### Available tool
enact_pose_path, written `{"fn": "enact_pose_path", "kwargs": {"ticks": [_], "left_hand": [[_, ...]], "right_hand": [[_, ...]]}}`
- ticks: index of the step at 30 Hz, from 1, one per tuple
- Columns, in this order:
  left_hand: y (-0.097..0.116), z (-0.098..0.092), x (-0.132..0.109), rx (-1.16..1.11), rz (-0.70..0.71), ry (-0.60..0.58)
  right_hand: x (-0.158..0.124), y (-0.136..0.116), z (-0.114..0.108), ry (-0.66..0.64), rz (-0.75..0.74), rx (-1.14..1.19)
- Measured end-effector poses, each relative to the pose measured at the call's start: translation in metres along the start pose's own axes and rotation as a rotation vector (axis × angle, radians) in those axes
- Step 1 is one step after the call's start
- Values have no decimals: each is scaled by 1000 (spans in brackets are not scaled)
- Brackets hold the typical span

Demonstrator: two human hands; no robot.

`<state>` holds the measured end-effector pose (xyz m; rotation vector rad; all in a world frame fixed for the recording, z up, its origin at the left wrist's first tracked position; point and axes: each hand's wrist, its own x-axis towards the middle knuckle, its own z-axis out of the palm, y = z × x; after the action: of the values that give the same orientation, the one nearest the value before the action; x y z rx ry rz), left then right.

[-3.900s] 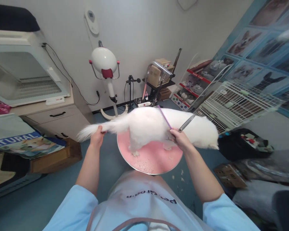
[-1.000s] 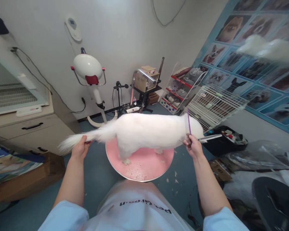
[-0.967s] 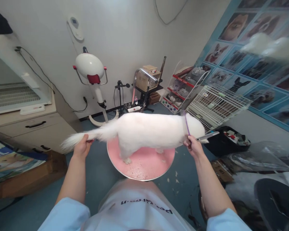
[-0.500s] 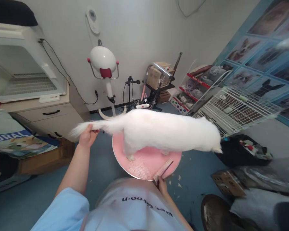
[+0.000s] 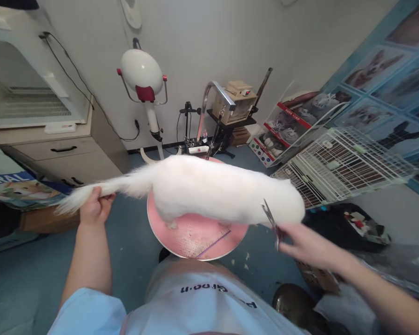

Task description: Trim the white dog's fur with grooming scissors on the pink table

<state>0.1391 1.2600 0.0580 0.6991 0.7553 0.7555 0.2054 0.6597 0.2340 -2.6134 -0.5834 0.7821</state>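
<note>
A white fluffy dog (image 5: 212, 188) stands on a round pink table top (image 5: 181, 230), its head to the right. My left hand (image 5: 95, 207) is closed around the dog's tail and holds it out to the left. My right hand (image 5: 302, 239) is blurred and grips a pair of scissors (image 5: 270, 221), blades pointing up at the dog's chest. A purple comb (image 5: 212, 237) lies on the pink table near its front edge.
A white stand dryer (image 5: 142, 79) and a metal grooming arm (image 5: 212, 93) stand behind the table. A wire cage (image 5: 342, 163) leans at the right, with a black bin (image 5: 349, 223) below it. A cabinet with drawers (image 5: 63, 153) is at the left. Fur clippings dot the blue floor.
My right hand laid the comb down on the table and moved right to the dog's chest with the scissors. My left hand stays on the tail.
</note>
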Motion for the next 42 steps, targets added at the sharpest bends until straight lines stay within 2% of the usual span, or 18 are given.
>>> {"fn": "enact_pose_path", "kwargs": {"ticks": [2,3,5,7,11,16,23,29,33,37,42], "left_hand": [[-1,-1,-7,-17,12,32],[-2,-2,-10,-27,16,39],[-3,-3,-16,-44,19,39],[-4,-5,-19,-55,20,44],[-7,-8,-20,-61,20,52],[-13,-15,-14,-70,19,23],[-15,-15,-11,-72,-1,16],[-12,-9,-11,-85,-33,49],[-12,-9,-9,-75,-37,49],[-10,-8,-10,-62,-26,12],[-9,-5,-13,-72,-38,40]], "right_hand": [[33,-18,-49,-5,43,-456],[51,-27,-67,-16,42,-594],[81,-42,-88,-58,-36,-722],[101,-53,-97,-110,-86,-766],[117,-61,-100,-173,-62,-808],[122,-59,-101,-191,-114,-772],[124,-65,-101,-225,-77,-700],[130,-81,-99,-253,-21,-778],[138,-96,-97,-270,-62,-742],[146,-116,-97,-327,-41,-768],[159,-134,-93,-363,-75,-751]]}}
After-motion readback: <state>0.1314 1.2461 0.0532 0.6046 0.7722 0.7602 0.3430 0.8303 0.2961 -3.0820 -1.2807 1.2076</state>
